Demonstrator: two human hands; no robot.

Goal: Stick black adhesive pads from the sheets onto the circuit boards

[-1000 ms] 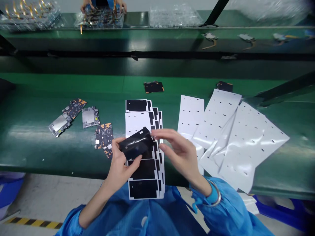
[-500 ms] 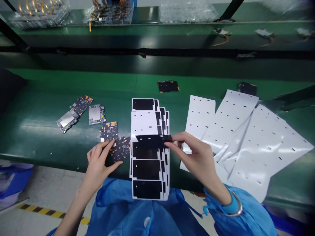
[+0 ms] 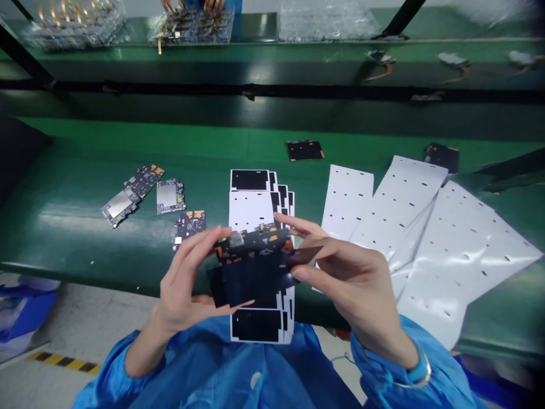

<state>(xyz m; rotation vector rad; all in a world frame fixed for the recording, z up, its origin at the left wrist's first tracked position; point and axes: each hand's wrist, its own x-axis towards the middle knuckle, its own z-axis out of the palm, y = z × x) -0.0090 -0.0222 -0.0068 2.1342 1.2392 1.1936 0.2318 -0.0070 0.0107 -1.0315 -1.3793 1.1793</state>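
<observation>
My left hand grips a dark circuit board by its left end, thumb below and fingers above. A thin black adhesive sticker lies across the board's near part; how much of it touches the board I cannot tell. My right hand pinches the sticker's right end between thumb and fingers, forefinger reaching toward the board's far corner. Under both hands lies a stack of white sticker sheets with black rectangles, partly hidden. Left of it are several loose circuit boards, some with silver shields.
White backing sheets with small dark marks fan out on the right. One black-covered board lies farther back, another behind the sheets. Clear plastic trays stand on the upper shelf, where another person's hands show.
My left hand has lifted a circuit board off the table and brought it right, over the sheets. The sticker, peeled up by my right hand, now meets or overlaps that board.
</observation>
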